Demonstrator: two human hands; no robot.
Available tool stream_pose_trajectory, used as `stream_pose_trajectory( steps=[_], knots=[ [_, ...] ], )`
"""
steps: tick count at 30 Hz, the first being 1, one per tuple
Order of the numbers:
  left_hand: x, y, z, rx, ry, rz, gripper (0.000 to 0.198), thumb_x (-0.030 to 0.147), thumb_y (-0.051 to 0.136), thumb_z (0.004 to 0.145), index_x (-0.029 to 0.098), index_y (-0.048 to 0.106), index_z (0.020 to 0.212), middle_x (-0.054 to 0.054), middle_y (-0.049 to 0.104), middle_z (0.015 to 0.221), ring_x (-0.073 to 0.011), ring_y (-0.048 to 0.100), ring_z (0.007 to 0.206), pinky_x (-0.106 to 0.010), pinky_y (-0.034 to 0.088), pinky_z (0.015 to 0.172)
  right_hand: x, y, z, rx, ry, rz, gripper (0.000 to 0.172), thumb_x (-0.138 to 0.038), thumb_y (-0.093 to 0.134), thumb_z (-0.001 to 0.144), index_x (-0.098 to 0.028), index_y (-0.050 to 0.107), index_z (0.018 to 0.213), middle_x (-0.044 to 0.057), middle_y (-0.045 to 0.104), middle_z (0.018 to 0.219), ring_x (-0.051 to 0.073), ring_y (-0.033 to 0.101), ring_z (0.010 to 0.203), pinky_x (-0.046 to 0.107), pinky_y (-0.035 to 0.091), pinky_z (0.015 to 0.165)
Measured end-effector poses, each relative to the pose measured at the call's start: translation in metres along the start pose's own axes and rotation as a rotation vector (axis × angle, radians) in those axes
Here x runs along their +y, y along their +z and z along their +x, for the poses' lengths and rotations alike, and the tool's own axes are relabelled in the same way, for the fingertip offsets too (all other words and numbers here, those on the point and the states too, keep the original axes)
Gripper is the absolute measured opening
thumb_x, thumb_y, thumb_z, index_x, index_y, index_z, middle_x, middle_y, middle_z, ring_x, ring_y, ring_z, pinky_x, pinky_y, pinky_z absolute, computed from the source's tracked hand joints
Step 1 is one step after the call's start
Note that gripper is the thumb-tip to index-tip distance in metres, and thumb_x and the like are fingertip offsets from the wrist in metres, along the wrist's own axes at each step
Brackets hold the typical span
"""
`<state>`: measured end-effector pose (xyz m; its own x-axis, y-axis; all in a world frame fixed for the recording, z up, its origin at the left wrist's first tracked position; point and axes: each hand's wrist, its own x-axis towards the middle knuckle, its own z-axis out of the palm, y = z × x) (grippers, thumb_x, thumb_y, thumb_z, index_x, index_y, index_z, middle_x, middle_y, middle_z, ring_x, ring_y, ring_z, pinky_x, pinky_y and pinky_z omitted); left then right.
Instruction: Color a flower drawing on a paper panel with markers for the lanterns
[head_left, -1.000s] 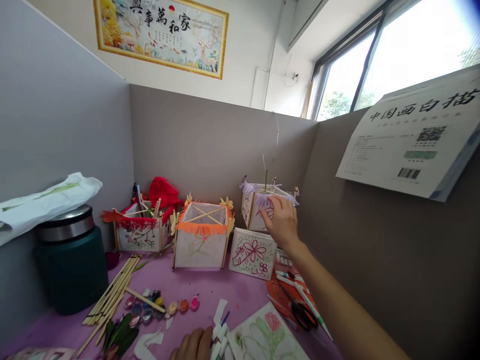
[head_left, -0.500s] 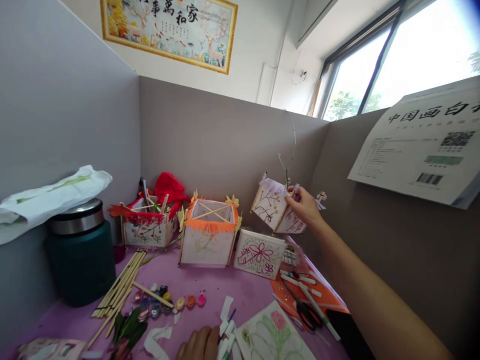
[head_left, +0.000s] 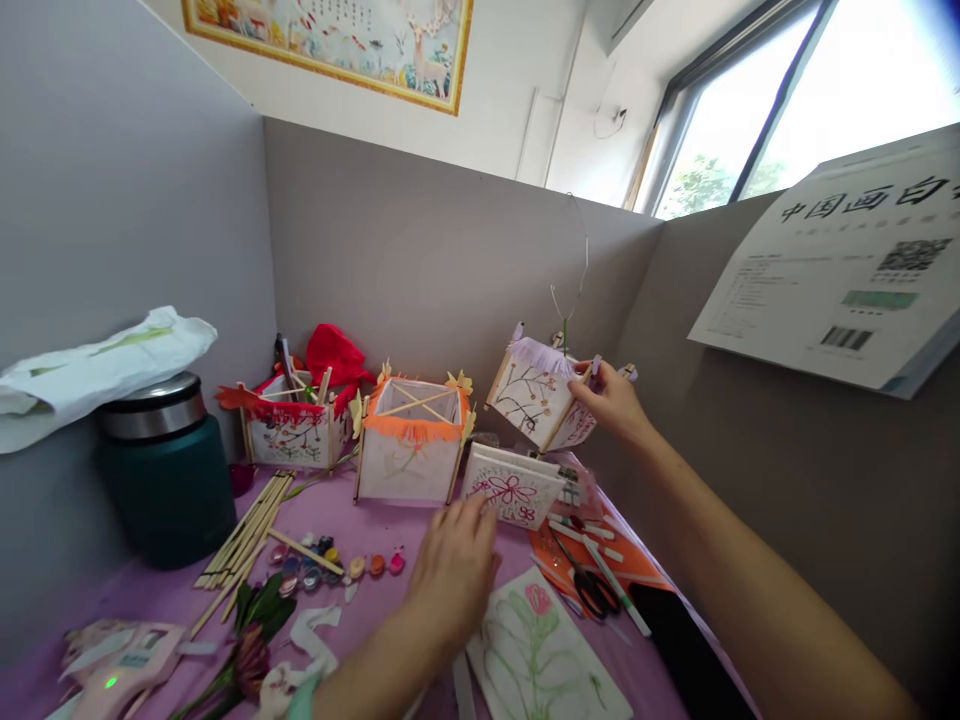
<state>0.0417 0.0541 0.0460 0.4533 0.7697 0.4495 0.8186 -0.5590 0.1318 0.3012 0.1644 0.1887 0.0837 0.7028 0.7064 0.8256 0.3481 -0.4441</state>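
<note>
My right hand [head_left: 615, 402] is closed on the top corner of a paper lantern [head_left: 527, 398], holding it tilted above the table. The lantern has white painted sides, wooden edges, a lilac fringe and a thin wire rising from its top. My left hand [head_left: 454, 560] reaches over the table, palm down with fingers loosely stretched and nothing visible in them. Its fingertips lie just in front of a white panel with a pink flower drawing [head_left: 514, 492]; I cannot tell whether they touch it. A flower drawing on paper [head_left: 544, 650] lies beside that wrist.
An orange-fringed lantern [head_left: 409, 460] and a red-trimmed one [head_left: 292, 440] stand behind. At left are a dark green flask [head_left: 165, 480], wooden sticks [head_left: 247, 530], paint pots [head_left: 311, 565] and a pink glue gun [head_left: 131, 670]. Scissors [head_left: 592, 590] and a black phone [head_left: 686, 650] lie right.
My left hand has moved up and forward from the front edge toward the pink-flower panel. My right hand still holds the lantern, now turned slightly. The view has tipped downward.
</note>
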Motion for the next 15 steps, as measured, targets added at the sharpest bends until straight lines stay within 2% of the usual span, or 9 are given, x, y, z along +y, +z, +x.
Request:
stream_pose_trajectory(
  steps=[2,4,6,10,15],
  knots=[
    [0.005,0.000,0.044,-0.053,0.013,0.069,0.047,0.013,0.046,0.086,0.016,0.042,0.132,-0.011,0.040,0.143,-0.0253,0.047,0.120,-0.041,0.041,0.098,0.000,-0.002,0.000,-0.012,-0.003,0.003,0.032,-0.037,0.057,0.072,-0.018,0.061,0.097,0.005,0.065,0.084,0.019,0.056,0.072,0.031,0.042,0.067],
    [0.005,0.005,0.078,-0.071,0.018,0.103,0.042,0.009,0.041,0.087,0.015,0.047,0.128,-0.013,0.044,0.140,-0.0255,0.054,0.112,-0.041,0.045,0.092,0.000,-0.006,-0.001,-0.026,-0.006,-0.003,0.032,-0.037,0.056,0.072,-0.018,0.061,0.097,0.004,0.065,0.081,0.019,0.055,0.069,0.031,0.042,0.065],
    [0.003,0.011,0.100,-0.074,0.028,0.131,0.036,0.008,0.039,0.087,0.015,0.052,0.120,-0.014,0.051,0.130,-0.0252,0.060,0.101,-0.040,0.048,0.084,0.001,-0.011,-0.002,-0.042,-0.011,-0.013,0.032,-0.037,0.056,0.072,-0.018,0.061,0.097,0.004,0.065,0.081,0.018,0.055,0.068,0.031,0.042,0.064],
    [0.003,0.013,0.113,-0.069,0.026,0.183,0.031,0.006,0.038,0.088,0.013,0.055,0.113,-0.014,0.057,0.108,-0.0255,0.062,0.090,-0.040,0.049,0.075,0.006,-0.019,-0.001,-0.072,-0.026,-0.028,0.032,-0.036,0.055,0.071,-0.018,0.061,0.097,0.004,0.065,0.083,0.018,0.055,0.070,0.031,0.042,0.066],
    [0.007,-0.006,0.111,-0.150,0.034,0.207,0.023,0.008,0.040,0.088,0.012,0.060,0.100,-0.012,0.058,0.104,-0.0224,0.063,0.086,-0.035,0.050,0.070,0.021,-0.026,0.002,0.010,0.015,-0.038,0.029,-0.034,0.055,0.069,-0.018,0.062,0.092,0.004,0.064,0.079,0.019,0.055,0.070,0.031,0.043,0.065]
  ],
)
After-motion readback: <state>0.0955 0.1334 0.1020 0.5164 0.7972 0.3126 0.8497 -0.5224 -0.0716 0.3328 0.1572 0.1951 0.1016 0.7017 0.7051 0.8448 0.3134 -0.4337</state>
